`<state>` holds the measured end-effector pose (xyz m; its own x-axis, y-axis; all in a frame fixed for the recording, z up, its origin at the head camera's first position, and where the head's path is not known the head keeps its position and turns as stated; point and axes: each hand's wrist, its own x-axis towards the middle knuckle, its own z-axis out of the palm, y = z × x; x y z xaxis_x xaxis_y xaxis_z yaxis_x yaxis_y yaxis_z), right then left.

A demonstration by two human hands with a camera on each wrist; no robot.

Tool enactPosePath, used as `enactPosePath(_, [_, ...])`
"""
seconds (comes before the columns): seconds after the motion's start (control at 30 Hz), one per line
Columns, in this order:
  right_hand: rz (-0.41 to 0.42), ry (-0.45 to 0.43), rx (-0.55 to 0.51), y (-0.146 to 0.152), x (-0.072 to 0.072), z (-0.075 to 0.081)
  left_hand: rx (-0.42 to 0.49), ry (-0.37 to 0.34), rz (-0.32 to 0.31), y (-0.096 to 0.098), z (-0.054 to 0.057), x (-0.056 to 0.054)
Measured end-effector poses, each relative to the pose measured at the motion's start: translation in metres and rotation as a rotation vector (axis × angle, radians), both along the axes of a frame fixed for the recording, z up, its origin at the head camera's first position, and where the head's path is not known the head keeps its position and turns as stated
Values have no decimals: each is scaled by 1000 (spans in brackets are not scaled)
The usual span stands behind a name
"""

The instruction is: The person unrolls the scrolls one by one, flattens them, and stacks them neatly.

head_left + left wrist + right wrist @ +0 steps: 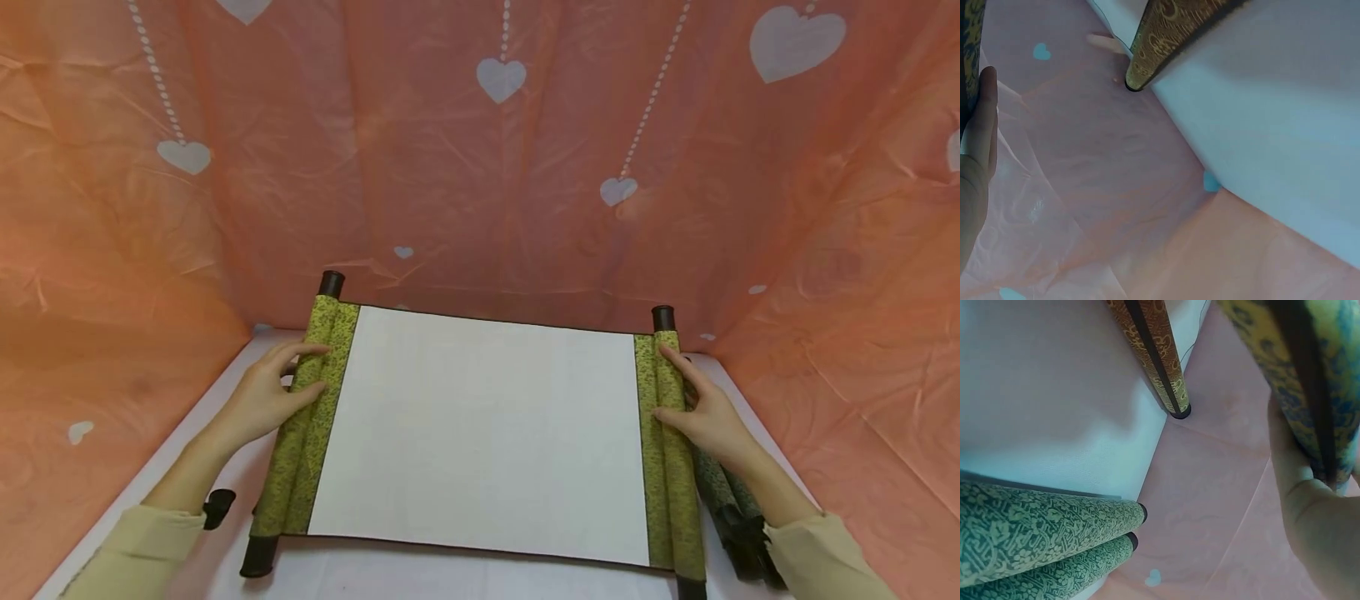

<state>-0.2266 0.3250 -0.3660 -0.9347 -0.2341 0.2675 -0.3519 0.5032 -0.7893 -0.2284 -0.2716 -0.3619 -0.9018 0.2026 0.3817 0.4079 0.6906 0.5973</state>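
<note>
Scroll point(487, 433), one, partly unrolled: it spans the space between my two hands, over the middle of the white table point(375, 577). Blank white panel point(495, 392) at centre, thin dark edging along the far and near sides, a yellow-green patterned band at either end.

Left roll point(292, 450), yellow-green, black knobs at its far and near ends; set aslant, the near end further left. My left hand point(262, 400) grips it about midway, thumb and forefinger across the front; the other fingers are largely hidden.

Right roll point(678, 475), same pattern, black knobs likewise. My right hand point(708, 421) grips it from the right, thumb and forefinger on the front, somewhat nearer its far end.

Green rolls point(1054, 528), two, patterned, dark-ended: lying side by side on the table at right, below my right forearm.

Brown-and-gold roll point(1157, 359), with a dark stripe: lying on the table, well apart from the green pair. A brown roll point(1172, 37) also shows in the left wrist view; whether it is the same one I cannot tell.

Sleeves point(131, 542), two, pale yellow-beige, one on each of my forearms.

Orange-pink sheet point(420, 158), creased, printed with pale hearts point(501, 80): at the far side, left and right.
</note>
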Motion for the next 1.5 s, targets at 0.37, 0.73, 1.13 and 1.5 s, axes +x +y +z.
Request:
enactPosePath(0.37, [3,-101,32,-13,-10,6,-72,-98,-7,-18,7,-11])
enactPosePath(0.73, [1,-228,61,-25,-37,4,-142,-83,-24,-30,9,-28])
enactPosePath(1.13, [53,-301,8,-39,-68,-9,-162,-204,-7,-38,2,-52])
enactPosePath(1.5, [26,-344,8,-51,-90,-26,-153,-257,-10,-41,-17,-73])
